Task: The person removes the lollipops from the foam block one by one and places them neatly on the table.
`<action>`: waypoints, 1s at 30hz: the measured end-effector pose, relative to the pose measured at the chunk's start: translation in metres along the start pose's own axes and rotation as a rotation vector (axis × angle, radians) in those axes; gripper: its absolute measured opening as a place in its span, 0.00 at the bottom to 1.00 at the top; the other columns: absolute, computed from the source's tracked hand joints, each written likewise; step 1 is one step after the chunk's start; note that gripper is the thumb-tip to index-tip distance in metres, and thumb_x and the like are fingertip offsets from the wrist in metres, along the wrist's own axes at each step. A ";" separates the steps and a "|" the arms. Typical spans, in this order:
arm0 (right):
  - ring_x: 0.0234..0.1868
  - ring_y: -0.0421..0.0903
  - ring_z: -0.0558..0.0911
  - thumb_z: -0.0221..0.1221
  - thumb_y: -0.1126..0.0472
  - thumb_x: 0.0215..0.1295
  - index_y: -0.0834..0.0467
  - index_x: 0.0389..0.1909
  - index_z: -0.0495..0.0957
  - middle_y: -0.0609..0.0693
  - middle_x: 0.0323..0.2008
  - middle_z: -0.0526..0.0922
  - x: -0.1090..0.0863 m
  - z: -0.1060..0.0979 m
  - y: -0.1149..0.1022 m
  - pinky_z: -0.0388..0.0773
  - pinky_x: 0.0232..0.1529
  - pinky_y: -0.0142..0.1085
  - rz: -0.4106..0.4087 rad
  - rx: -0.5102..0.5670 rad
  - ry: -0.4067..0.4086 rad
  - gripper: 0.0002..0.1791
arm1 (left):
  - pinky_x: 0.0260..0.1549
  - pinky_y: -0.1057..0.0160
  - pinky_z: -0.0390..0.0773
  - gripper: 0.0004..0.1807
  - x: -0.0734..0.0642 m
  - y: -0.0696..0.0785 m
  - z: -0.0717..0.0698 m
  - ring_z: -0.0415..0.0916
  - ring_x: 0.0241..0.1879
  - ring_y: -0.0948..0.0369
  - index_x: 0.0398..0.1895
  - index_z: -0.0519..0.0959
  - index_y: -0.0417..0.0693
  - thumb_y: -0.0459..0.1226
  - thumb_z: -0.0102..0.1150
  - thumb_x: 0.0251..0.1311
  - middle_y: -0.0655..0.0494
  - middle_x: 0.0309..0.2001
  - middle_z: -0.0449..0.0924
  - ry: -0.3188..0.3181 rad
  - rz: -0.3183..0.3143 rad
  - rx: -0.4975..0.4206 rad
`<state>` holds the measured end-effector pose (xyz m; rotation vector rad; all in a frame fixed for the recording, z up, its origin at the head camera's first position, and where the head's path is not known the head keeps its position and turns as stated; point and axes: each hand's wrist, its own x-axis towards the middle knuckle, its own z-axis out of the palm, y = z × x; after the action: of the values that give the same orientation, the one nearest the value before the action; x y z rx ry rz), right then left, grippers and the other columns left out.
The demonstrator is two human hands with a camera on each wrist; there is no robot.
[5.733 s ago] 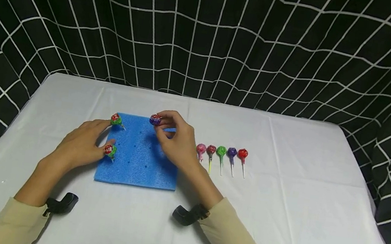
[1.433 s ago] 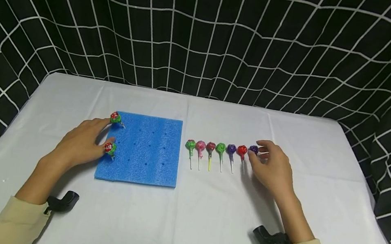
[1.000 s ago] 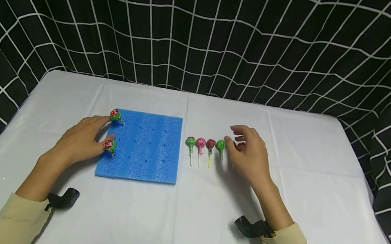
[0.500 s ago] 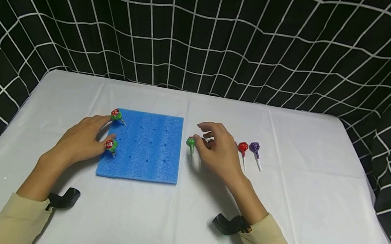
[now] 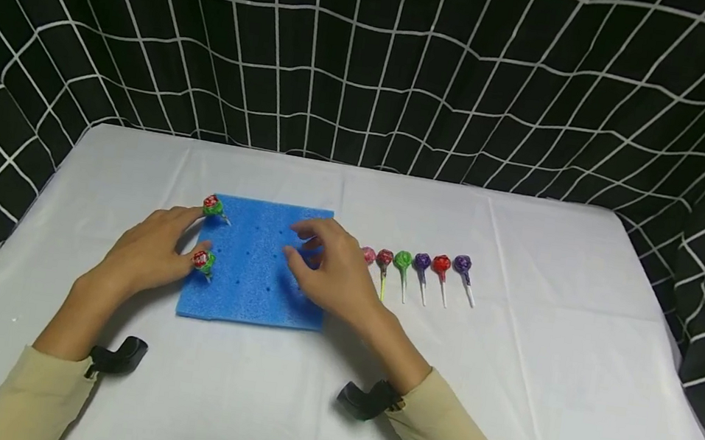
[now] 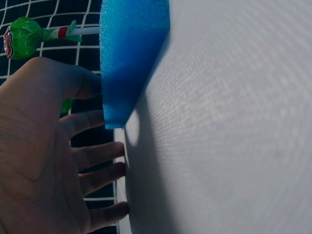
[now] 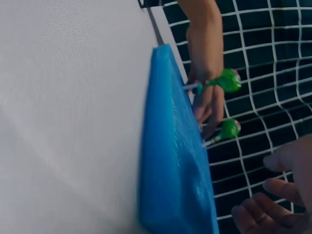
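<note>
Two green lollipops [image 5: 213,206] [image 7: 229,129] stand with their sticks in the left side of a blue foam board [image 5: 248,303], which has small holes. My left hand [image 5: 151,249] rests at the board's left edge, thumb and fingers spread; in the left wrist view the thumb [image 6: 80,80] touches the foam. My right hand [image 5: 335,270] hovers above the board's right part, fingers loosely bent and holding nothing. Right of it lies a row of lollipops: pink [image 5: 368,255], dark red [image 5: 385,258], green [image 5: 403,260], purple [image 5: 422,261], red [image 5: 441,264] and a tilted purple one [image 5: 463,264].
A white cloth covers the table [image 5: 575,353]. Black fabric with a white net [image 5: 373,66] rises behind it and at both sides. A black camera mount sits on each wrist, one at the left cuff [image 5: 117,356]. The right forearm covers the row's left end.
The purple lollipop earlier in my right hand over the board now lies at the row's right end. That hand, emptied, has swept left along the row to the board. The left hand stays put.
</note>
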<state>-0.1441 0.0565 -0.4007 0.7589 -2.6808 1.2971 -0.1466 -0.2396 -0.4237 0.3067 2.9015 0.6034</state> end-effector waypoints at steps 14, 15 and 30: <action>0.56 0.52 0.86 0.66 0.57 0.71 0.64 0.61 0.81 0.59 0.58 0.86 0.010 0.027 -0.012 0.89 0.55 0.43 -0.083 0.050 -0.146 0.22 | 0.74 0.27 0.63 0.38 0.000 0.002 0.000 0.59 0.79 0.33 0.81 0.62 0.40 0.50 0.54 0.76 0.33 0.79 0.64 0.000 -0.020 0.000; 0.56 0.51 0.86 0.67 0.56 0.71 0.64 0.61 0.81 0.59 0.58 0.85 0.010 0.030 -0.013 0.88 0.55 0.43 -0.091 0.048 -0.158 0.23 | 0.74 0.27 0.63 0.38 0.000 0.002 0.000 0.59 0.79 0.34 0.81 0.62 0.40 0.50 0.54 0.76 0.34 0.79 0.64 0.000 -0.016 0.001; 0.53 0.47 0.87 0.68 0.59 0.71 0.62 0.62 0.81 0.55 0.54 0.87 0.017 0.066 -0.022 0.85 0.55 0.30 -0.083 0.161 -0.241 0.22 | 0.72 0.27 0.66 0.36 -0.001 0.000 -0.001 0.62 0.78 0.35 0.80 0.63 0.42 0.46 0.54 0.74 0.35 0.78 0.67 0.015 0.002 -0.002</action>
<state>-0.1395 -0.0114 -0.4229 1.0983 -2.7105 1.5026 -0.1462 -0.2400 -0.4228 0.3057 2.9151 0.6110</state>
